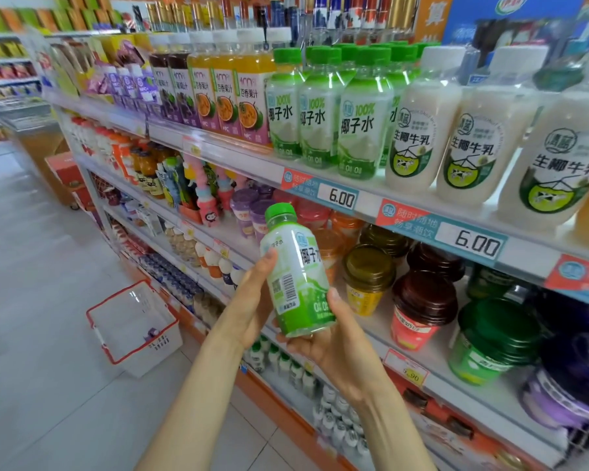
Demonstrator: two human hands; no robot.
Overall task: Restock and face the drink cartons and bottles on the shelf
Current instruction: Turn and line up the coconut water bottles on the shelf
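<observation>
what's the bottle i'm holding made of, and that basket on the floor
Bottle: seemingly clear glossy plastic, judging by the bright glints near its shoulder, under a printed film label. Its cap: green plastic, apparently ridged. Basket: likely rigid white plastic with a red rim; its walls look slotted.

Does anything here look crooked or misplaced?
The lidded cups on the lower shelf lean unevenly; the red-rimmed basket on the floor sits tipped. The green-capped bottle is unshelved, between left hand and right hand.
</observation>
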